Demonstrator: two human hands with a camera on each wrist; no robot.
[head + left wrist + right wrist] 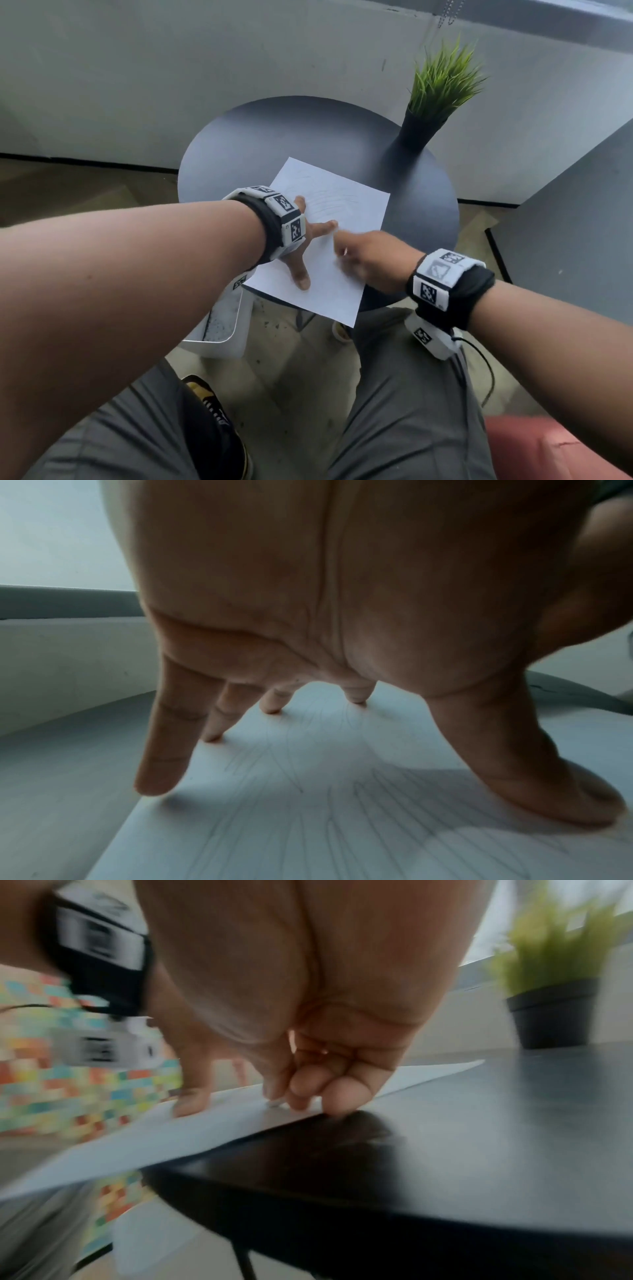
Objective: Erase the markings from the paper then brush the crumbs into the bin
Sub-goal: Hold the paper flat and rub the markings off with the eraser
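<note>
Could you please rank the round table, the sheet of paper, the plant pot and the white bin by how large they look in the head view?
1. Round table
2. Sheet of paper
3. White bin, though the left forearm hides part of it, so its place is unsure
4. Plant pot

White rectangular sheet of paper (329, 240) lies flat on the round dark surface (308, 137), rotated off-square, near corner overhanging the edge toward the person. Faint grey pencil strokes (342, 804) fan across it, most visible in the left wrist view. White rounded-rectangle plastic bin (222, 322) sits on the floor just below the surface's left front edge, open top, dark specks inside.
</note>
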